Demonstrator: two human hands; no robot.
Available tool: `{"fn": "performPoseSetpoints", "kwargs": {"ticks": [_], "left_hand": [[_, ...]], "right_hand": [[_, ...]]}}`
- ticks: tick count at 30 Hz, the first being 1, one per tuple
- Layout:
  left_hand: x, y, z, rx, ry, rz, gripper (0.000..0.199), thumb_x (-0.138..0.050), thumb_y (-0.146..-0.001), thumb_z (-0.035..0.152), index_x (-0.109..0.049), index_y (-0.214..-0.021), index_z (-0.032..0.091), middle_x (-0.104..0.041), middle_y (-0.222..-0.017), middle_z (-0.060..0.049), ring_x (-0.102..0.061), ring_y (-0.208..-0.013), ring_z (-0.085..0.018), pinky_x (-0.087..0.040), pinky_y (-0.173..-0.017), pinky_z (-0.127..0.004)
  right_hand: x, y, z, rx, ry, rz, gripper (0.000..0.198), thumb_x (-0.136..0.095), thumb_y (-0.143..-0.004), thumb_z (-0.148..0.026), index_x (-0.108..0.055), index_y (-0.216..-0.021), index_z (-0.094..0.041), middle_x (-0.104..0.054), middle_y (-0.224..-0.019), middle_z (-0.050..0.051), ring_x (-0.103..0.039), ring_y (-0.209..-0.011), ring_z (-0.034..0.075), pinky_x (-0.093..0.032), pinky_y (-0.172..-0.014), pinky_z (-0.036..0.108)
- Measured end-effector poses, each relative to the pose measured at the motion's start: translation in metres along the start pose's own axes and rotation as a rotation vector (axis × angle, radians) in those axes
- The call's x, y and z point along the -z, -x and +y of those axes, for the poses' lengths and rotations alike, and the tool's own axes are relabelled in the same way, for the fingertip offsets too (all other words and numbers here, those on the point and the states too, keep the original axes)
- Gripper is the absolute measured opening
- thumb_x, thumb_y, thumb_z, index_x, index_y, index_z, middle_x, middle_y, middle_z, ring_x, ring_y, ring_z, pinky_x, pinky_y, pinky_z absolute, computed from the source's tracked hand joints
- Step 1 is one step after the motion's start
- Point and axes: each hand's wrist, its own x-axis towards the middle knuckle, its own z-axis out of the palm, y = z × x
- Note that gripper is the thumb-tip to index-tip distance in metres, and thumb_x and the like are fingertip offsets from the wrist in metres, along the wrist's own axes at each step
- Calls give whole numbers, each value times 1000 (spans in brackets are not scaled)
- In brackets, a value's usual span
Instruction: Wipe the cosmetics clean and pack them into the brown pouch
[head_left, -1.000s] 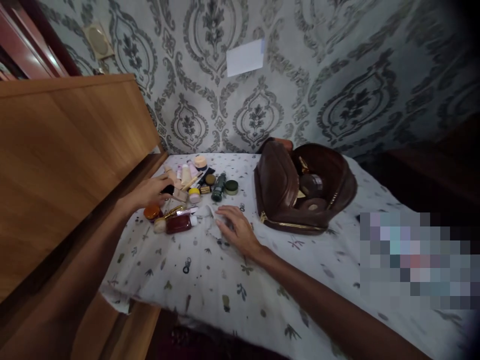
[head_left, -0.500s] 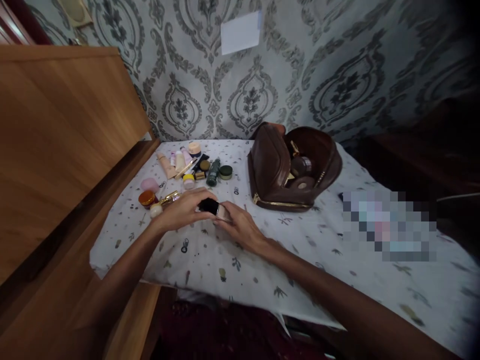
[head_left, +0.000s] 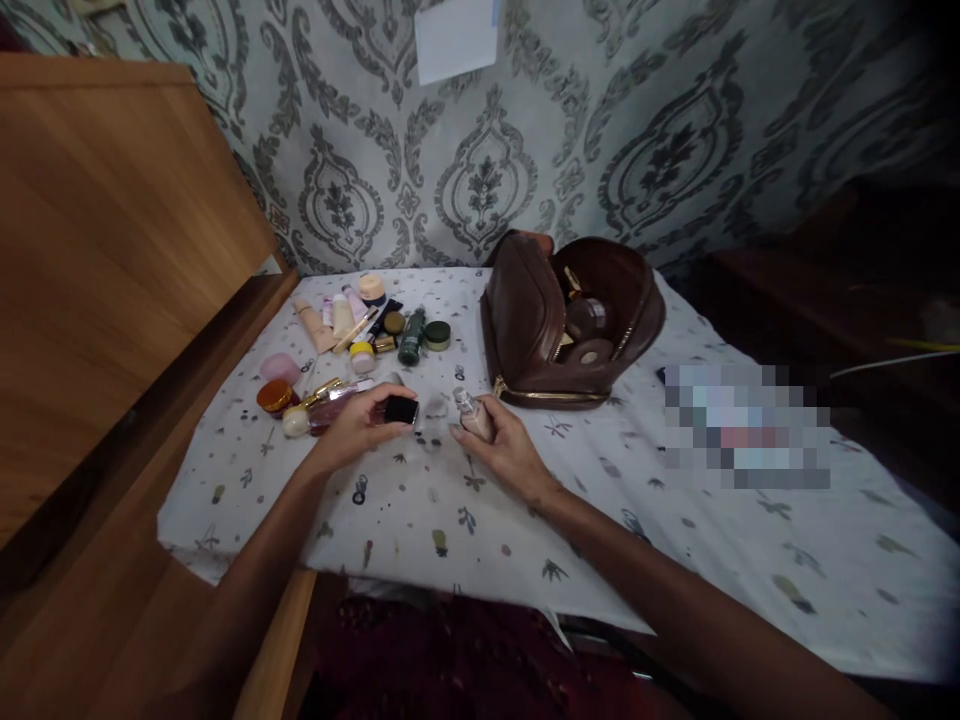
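Between the thumb and fingers of my left hand (head_left: pixel 358 428) is a black cap (head_left: pixel 401 410). My right hand (head_left: pixel 511 452) is closed around a small glass foundation bottle (head_left: pixel 475 415) with beige contents, tilted, its silvery neck bare and pointing up and left. A gap separates cap and bottle, both held above the patterned white cloth (head_left: pixel 420 520). Just behind my left hand lie a pink bottle (head_left: pixel 328 410), partly hidden by that hand, a cream-coloured round jar (head_left: pixel 295 421) and an amber jar (head_left: pixel 277 398).
Several cosmetics, among them a green bottle (head_left: pixel 412 336) and a dark green tub (head_left: pixel 437 335), lie at the back left. An open brown bag (head_left: pixel 525 330) with items inside stands at the back right. A blurred-out object (head_left: pixel 746 420) lies farther right. A wooden panel (head_left: pixel 135 220) borders the left.
The cap has come off the foundation bottle. My left hand has moved left with the cap, and my right hand right with the bottle. The camera view has shifted slightly.
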Motion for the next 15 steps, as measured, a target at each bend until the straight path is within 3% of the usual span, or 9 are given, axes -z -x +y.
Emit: {"fn": "performPoseSetpoints", "kwargs": {"ticks": [4, 7, 11, 15], "left_hand": [[-18, -1, -2, -46, 44, 43, 47, -84, -69, 39, -57, -102, 19, -62, -95, -3, -60, -88, -17, -47, -79, -27], [-30, -1, -1, -55, -32, 0, 43, -82, -72, 39, -54, -97, 19, -63, -91, -2, -60, -85, -17, -46, -77, -27], [-35, 2, -2, -58, -194, -3, 38, -79, -76, 40, -56, -98, 20, -63, -89, 0, -58, -81, -16, -44, -72, -25], [-33, 2, -6, -42, -24, 77, 43, -80, -73, 45, -56, -97, 19, -59, -84, 1, -56, -77, -14, -44, -67, -23]], "right_hand": [[-3, 4, -7, -44, -203, -62, 40, -75, -71, -50, -56, -90, -20, -48, -73, -4, -45, -68, 14, -39, -63, 25], [-6, 4, -9, -55, -264, -96, 47, -77, -67, -54, -58, -91, -19, -49, -75, -3, -46, -69, 14, -40, -62, 25], [-3, 1, -5, -23, -200, -83, 45, -78, -66, -54, -57, -84, -19, -49, -74, -3, -45, -69, 13, -39, -62, 24], [3, -2, 1, 1, -74, -90, 43, -75, -68, -55, -53, -77, -20, -43, -68, -5, -40, -64, 12, -34, -58, 23]]}}
